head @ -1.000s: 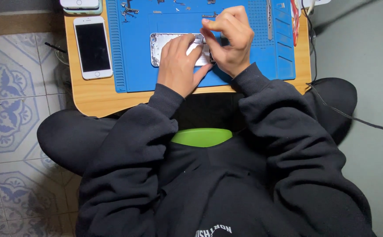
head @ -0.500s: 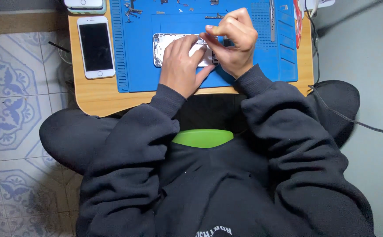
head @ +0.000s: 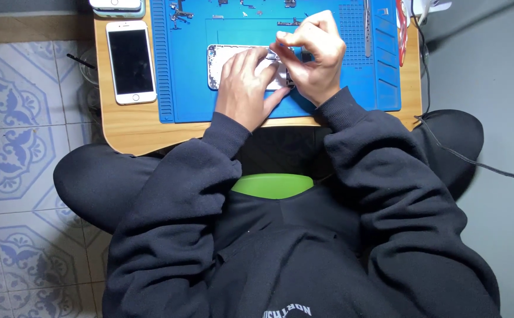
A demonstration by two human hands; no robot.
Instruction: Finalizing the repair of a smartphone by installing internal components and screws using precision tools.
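The opened phone shell (head: 221,65) lies on the blue mat (head: 180,88), its screen already off and small parts spread above. The left hand (head: 246,85) presses flat on it; the right hand (head: 316,56) pinches something tiny over it. Reassembly appears far off.

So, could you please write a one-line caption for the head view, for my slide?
Left hand steadies an opened phone housing on a blue repair mat; right hand pinches over it.
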